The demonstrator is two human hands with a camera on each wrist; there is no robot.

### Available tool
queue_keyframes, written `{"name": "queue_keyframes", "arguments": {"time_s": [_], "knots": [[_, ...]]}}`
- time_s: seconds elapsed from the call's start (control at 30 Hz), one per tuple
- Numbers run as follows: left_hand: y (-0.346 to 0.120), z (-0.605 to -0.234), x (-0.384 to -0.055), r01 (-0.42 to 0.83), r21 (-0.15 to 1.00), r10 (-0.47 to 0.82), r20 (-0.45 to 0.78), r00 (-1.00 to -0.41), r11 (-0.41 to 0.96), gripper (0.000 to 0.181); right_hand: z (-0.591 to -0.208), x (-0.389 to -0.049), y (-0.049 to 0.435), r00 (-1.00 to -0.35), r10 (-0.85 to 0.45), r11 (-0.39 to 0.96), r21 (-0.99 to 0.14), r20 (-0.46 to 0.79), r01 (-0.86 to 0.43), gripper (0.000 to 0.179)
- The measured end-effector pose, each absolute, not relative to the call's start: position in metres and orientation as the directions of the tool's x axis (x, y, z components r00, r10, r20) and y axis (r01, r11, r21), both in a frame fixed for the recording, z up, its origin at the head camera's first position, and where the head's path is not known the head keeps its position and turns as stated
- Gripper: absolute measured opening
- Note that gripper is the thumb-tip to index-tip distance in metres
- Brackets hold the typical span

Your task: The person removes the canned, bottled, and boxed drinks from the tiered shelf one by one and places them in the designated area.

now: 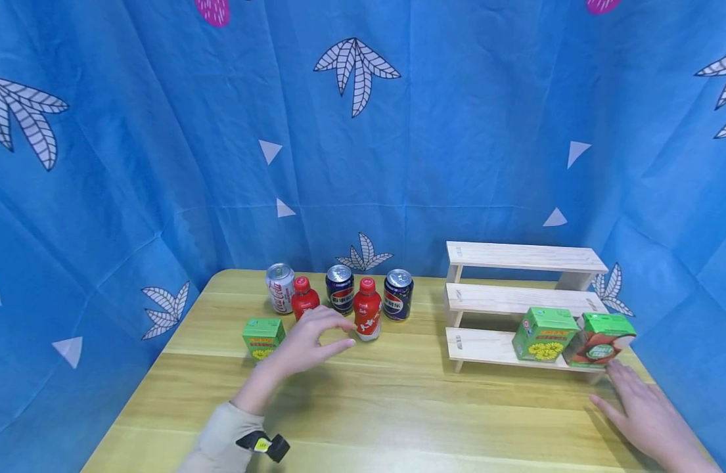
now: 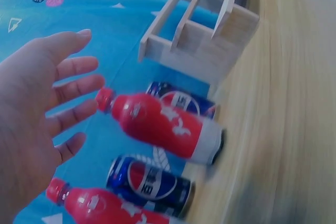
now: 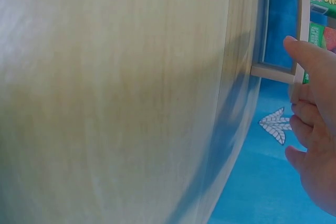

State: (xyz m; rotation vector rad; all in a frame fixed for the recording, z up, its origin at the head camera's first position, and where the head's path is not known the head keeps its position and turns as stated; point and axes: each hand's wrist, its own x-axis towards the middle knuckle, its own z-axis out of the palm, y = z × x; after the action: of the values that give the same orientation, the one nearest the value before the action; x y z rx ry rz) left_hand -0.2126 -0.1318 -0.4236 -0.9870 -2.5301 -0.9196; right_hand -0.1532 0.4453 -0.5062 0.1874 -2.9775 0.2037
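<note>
My left hand [image 1: 315,336] hangs over the table with thumb and fingers apart, close to the red bottle [image 1: 367,312] and holding nothing. In the left wrist view that bottle [image 2: 163,124] stands just beyond the spread fingertips. Another red bottle [image 1: 303,297] is partly hidden behind the hand. My right hand [image 1: 646,407] is beside the right end of the low shelf step, its fingertips close to a green-and-brown carton [image 1: 600,341]; whether they touch it I cannot tell. A green carton with yellow flowers [image 1: 544,335] stands left of it on the same step.
A three-step wooden shelf [image 1: 525,299] stands at the table's right. Behind the bottles are a silver-white can [image 1: 280,288] and two dark blue cans, one left [image 1: 340,289] and one right [image 1: 398,294]. Another green carton [image 1: 262,336] is beside my left wrist. Blue cloth [image 1: 363,164] hangs around the table.
</note>
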Motion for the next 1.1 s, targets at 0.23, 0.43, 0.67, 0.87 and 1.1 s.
{"name": "queue_keyframes", "arguments": {"time_s": [0.23,0.43,0.67,0.87,1.1], "knots": [[-0.110,-0.424,-0.216,0.728,0.400,0.557,0.471,-0.684,0.556,0.027,-0.507,-0.152,0.445,-0.976,-0.124,0.980,-0.130,0.180,-0.148,0.079],[-0.092,-0.425,-0.219,0.764,0.322,0.604,0.473,-0.641,0.559,0.028,-0.505,-0.153,0.444,-0.980,-0.122,0.981,-0.132,0.159,-0.144,0.080],[-0.071,-0.426,-0.223,0.789,0.200,0.657,0.457,-0.600,0.581,0.033,-0.502,-0.154,0.445,-0.986,-0.114,0.983,-0.131,0.122,-0.130,0.082],[-0.051,-0.428,-0.227,0.809,0.111,0.702,0.439,-0.561,0.577,0.035,-0.502,-0.154,0.444,-0.986,-0.109,0.984,-0.126,0.124,-0.125,0.082],[-0.028,-0.431,-0.232,0.830,-0.048,0.738,0.490,-0.465,0.555,0.037,-0.504,-0.152,0.445,-0.984,-0.119,0.982,-0.129,0.132,-0.136,0.081]]}}
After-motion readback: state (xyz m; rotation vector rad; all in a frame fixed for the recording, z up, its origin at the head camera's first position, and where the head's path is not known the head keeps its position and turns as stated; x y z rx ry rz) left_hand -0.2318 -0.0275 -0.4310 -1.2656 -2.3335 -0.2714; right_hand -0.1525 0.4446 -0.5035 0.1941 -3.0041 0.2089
